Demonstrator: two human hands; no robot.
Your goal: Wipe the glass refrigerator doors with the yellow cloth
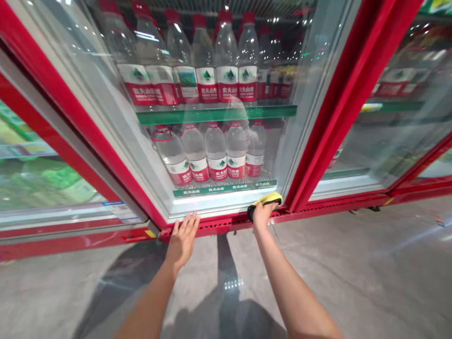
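My right hand (262, 216) grips a yellow-and-black pad, like a cleaning sponge (273, 198), at the lower right corner of a glass cooler door (219, 203). The pad lies against the bottom of the door; how my fingers wrap it is partly hidden. My left hand (182, 239) rests with its fingers stretched out on the red bottom frame (221, 227), near the door's lower left corner. Behind the glass, large water bottles (217, 162) with red caps and red-and-white labels stand on two levels. A faint reflection crosses the glass.
A green-edged shelf (219, 114) divides the bottle rows inside. Red upright frames (339, 103) flank the door, with neighbouring coolers on both sides. Grey, shiny floor (353, 263) stretches below, with dark shadows across it.
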